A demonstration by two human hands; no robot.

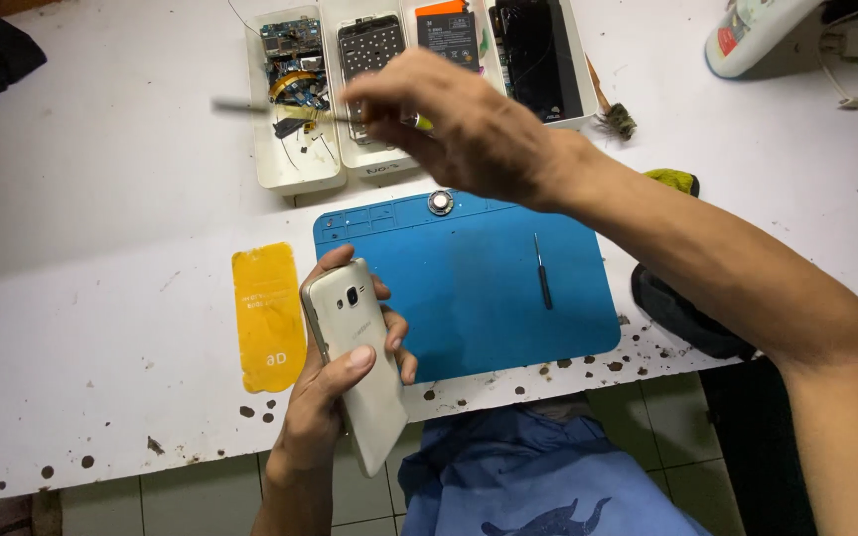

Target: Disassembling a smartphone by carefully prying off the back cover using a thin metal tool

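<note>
White and stained with dark specks along its near edge, the table (pixel 81 298) fills the head view, and the person's left hand (pixel 335 392) wraps around a pale gold phone (pixel 359 347) held back-up, over the table's near edge, thumb pressed on its rear cover and fingertips curling round its right side. The right hand (pixel 459 124) hovers farther off, above the open trays, pinching a thin tool (pixel 270 107) that is blurred, so its tip and kind are hard to make out; a yellow-green bit shows at the fingers. That hand and forearm cover part of the white trays (pixel 290 169), where circuit boards, a phone frame and a dark screen lie. A blue work mat (pixel 489 288) sits right of the phone, carrying a slim screwdriver (pixel 542 270) and a small round metal piece (pixel 440 202) at its far edge. A yellow film sheet (pixel 268 316) lies just left of the phone. A dark cloth (pixel 682 313) is partly hidden under the right arm.
</note>
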